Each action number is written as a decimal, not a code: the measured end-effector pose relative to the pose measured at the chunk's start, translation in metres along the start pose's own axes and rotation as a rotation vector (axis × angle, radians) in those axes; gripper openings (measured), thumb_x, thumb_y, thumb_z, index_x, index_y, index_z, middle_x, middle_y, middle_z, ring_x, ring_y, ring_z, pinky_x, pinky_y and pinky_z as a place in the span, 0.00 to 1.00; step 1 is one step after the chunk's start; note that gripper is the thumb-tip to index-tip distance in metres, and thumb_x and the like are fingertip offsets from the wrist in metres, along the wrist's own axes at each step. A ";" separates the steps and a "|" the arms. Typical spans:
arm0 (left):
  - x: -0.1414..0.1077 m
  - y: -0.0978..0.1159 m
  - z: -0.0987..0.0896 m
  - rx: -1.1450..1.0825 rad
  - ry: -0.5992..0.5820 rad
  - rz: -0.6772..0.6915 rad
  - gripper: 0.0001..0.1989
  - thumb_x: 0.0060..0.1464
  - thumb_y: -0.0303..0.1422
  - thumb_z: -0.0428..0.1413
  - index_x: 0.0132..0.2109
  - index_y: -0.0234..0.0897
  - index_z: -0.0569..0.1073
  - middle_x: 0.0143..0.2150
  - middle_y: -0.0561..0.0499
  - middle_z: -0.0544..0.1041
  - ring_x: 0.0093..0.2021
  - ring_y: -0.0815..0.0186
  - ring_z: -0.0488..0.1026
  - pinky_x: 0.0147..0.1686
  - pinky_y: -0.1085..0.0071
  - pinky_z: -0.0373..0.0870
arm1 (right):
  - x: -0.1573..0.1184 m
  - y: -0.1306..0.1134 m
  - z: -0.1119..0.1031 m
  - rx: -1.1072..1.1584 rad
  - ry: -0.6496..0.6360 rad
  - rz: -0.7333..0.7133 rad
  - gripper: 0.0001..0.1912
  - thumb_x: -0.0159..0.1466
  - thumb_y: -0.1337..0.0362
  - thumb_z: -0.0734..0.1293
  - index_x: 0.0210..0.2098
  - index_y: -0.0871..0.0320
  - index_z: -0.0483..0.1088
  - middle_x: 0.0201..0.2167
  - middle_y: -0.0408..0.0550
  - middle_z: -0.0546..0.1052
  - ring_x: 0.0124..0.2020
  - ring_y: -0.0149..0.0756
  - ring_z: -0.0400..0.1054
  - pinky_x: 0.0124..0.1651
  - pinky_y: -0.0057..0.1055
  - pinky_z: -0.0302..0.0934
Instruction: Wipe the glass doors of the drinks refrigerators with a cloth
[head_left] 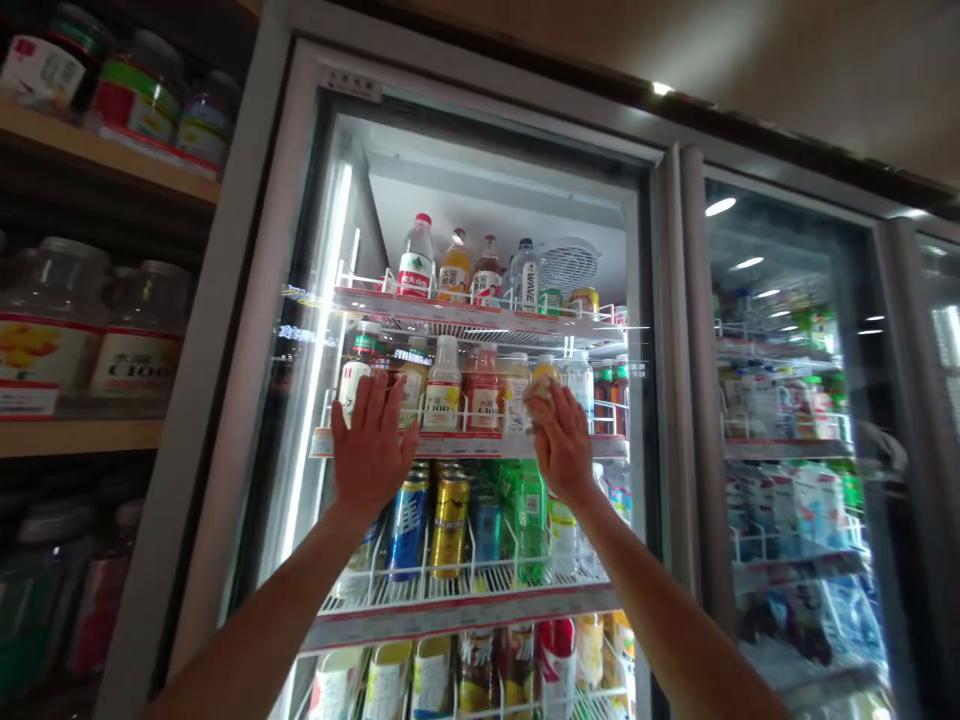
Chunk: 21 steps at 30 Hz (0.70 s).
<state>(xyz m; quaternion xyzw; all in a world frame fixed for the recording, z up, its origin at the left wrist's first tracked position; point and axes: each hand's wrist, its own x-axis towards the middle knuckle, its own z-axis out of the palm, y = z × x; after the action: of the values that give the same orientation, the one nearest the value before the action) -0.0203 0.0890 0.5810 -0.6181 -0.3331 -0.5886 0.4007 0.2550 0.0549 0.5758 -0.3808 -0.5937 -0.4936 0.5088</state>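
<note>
- A lit drinks fridge fills the middle of the view, seen from slightly below; its glass door (465,185) has a pale frame (259,300) along the left and top.
- The left hand (367,450) is raised palm-forward at the left part of the glass, fingers open and spread, holding nothing.
- The right hand (564,435) is at the right part of the glass, fingers bent over a crumpled pale cloth (538,396), gripping it.
- The cloth lies at the glass, in front of the second row of bottles, nearer the door's right edge than its left.
- Open glass lies between the hands and above them, up to the top of the frame. The left hand has a strip of glass beside it, crossed by the glow of a light strip (324,320); the right hand has a narrower strip.
- Behind the glass are a top shelf (480,316) with bottles, a second row, then a blue can (407,525), a gold can (450,520) and a green bottle (531,520).
- The hands and forearms hide parts of the lower rows; the cloth is partly covered by fingers. Whether the left palm touches the glass is hard to tell.
- Reflections blur the second door (787,260) at right. The wooden shelf (112,155) at left is cut off by the view, its jars dim.
</note>
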 end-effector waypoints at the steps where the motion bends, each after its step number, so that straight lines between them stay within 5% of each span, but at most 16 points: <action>1: -0.001 0.001 0.000 0.002 0.003 0.005 0.29 0.59 0.38 0.45 0.66 0.39 0.48 0.66 0.41 0.54 0.67 0.55 0.46 0.63 0.48 0.39 | -0.001 0.016 -0.005 -0.016 0.043 0.056 0.23 0.63 0.68 0.55 0.57 0.55 0.62 0.63 0.51 0.57 0.66 0.42 0.46 0.63 0.49 0.51; 4: -0.002 0.001 0.001 0.016 0.006 0.014 0.30 0.59 0.38 0.45 0.66 0.37 0.48 0.66 0.41 0.52 0.67 0.54 0.45 0.63 0.48 0.38 | -0.002 0.070 -0.019 -0.081 0.220 0.344 0.23 0.62 0.67 0.55 0.56 0.59 0.63 0.61 0.57 0.60 0.63 0.47 0.51 0.61 0.55 0.51; 6: -0.002 0.001 0.002 0.022 0.007 0.012 0.30 0.59 0.39 0.44 0.66 0.36 0.48 0.67 0.41 0.51 0.68 0.54 0.44 0.63 0.49 0.37 | -0.002 0.078 -0.017 -0.099 0.297 0.468 0.24 0.61 0.67 0.55 0.57 0.61 0.62 0.61 0.60 0.60 0.63 0.49 0.52 0.61 0.57 0.50; 9: 0.000 0.003 0.003 0.011 0.008 0.005 0.30 0.59 0.39 0.44 0.66 0.35 0.49 0.67 0.41 0.51 0.68 0.55 0.43 0.64 0.50 0.35 | -0.004 0.024 0.003 -0.062 0.279 0.386 0.24 0.62 0.69 0.55 0.58 0.60 0.61 0.63 0.58 0.56 0.65 0.47 0.46 0.62 0.54 0.49; 13: -0.003 -0.007 -0.004 0.005 -0.029 0.023 0.28 0.60 0.41 0.43 0.65 0.36 0.52 0.67 0.41 0.52 0.68 0.56 0.44 0.64 0.52 0.37 | -0.006 -0.054 0.019 0.037 -0.021 -0.026 0.25 0.62 0.69 0.57 0.58 0.52 0.60 0.65 0.47 0.53 0.67 0.44 0.41 0.63 0.47 0.49; 15: -0.013 -0.022 -0.012 0.040 -0.042 -0.007 0.28 0.60 0.42 0.43 0.64 0.37 0.54 0.67 0.41 0.52 0.68 0.55 0.44 0.64 0.51 0.39 | -0.002 -0.048 0.013 0.031 -0.023 -0.009 0.26 0.61 0.69 0.58 0.59 0.51 0.60 0.65 0.46 0.53 0.67 0.44 0.43 0.63 0.49 0.49; 18: -0.034 -0.050 -0.024 0.106 -0.015 -0.102 0.28 0.60 0.41 0.43 0.64 0.37 0.53 0.68 0.40 0.48 0.68 0.53 0.42 0.63 0.49 0.41 | 0.011 -0.017 0.008 -0.032 0.202 0.282 0.26 0.62 0.68 0.56 0.60 0.55 0.58 0.64 0.51 0.55 0.65 0.49 0.47 0.62 0.54 0.49; 21: -0.050 -0.067 -0.028 0.107 -0.002 -0.097 0.28 0.61 0.40 0.43 0.65 0.35 0.51 0.68 0.38 0.47 0.68 0.54 0.42 0.63 0.50 0.44 | 0.021 -0.038 0.021 -0.024 0.227 0.324 0.25 0.62 0.69 0.56 0.60 0.58 0.58 0.64 0.54 0.55 0.65 0.50 0.46 0.62 0.54 0.48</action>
<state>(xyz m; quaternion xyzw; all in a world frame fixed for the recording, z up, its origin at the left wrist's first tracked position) -0.0961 0.0977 0.5375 -0.5795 -0.3943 -0.5879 0.4037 0.2096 0.0656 0.5886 -0.4191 -0.4575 -0.4519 0.6409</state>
